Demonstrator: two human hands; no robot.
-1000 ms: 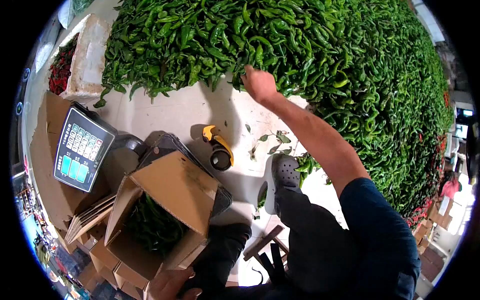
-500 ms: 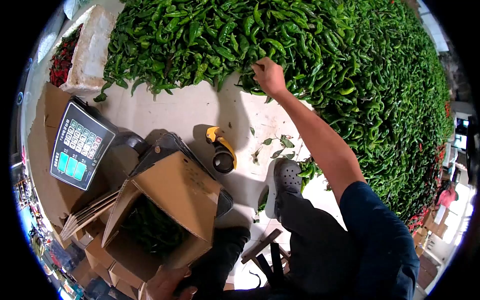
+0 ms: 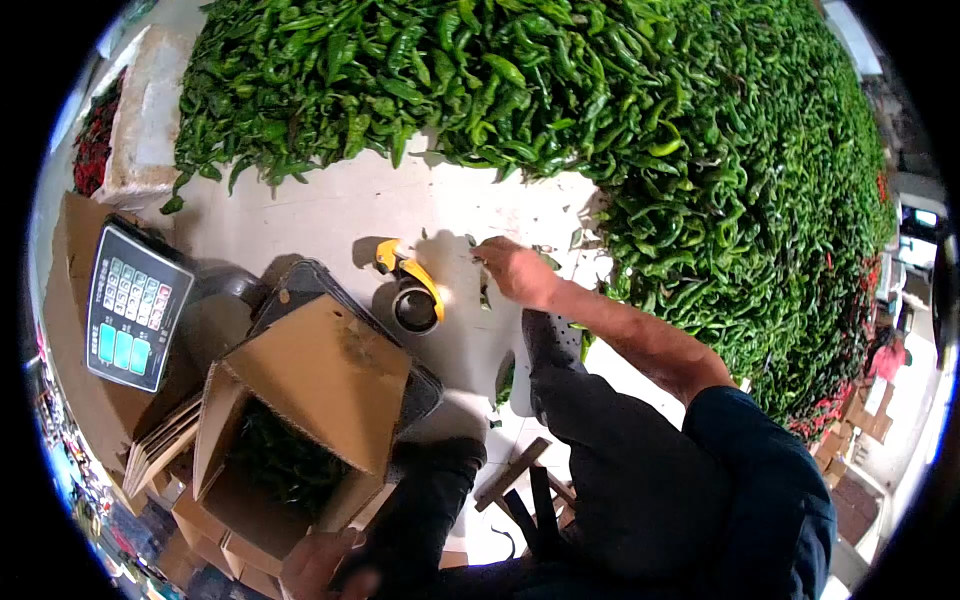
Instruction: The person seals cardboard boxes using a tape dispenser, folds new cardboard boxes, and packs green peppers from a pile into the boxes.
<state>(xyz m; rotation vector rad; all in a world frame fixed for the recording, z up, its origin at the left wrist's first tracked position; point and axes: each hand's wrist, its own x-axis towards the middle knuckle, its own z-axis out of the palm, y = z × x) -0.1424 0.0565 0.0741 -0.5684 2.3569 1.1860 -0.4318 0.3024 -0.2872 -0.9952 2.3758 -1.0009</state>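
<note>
My right hand (image 3: 515, 272) is above the pale floor, in front of the heap of green peppers (image 3: 520, 85). Its fingertips are pinched together. A small dark green bit shows at the tips, too small to name. Low in the view, my left hand (image 3: 322, 562) is at the near edge of an open cardboard box (image 3: 320, 365). Its fingers are dim and blurred, so their grip on the box does not show. Inside the box lie green peppers (image 3: 285, 465), partly in shadow. The box stands on a dark scale platform (image 3: 425, 388).
A yellow tape dispenser (image 3: 415, 285) is on the floor beside the box. The scale's display (image 3: 138, 305) stands at the left, near flattened cardboard (image 3: 165, 440). A white foam box (image 3: 150, 125) holds red peppers (image 3: 98, 140). A wooden stool (image 3: 515, 475) is by my legs.
My right hand has drawn back from the edge of the pepper heap towards me, over the floor. The whole view has shifted slightly. My left hand stays by the box.
</note>
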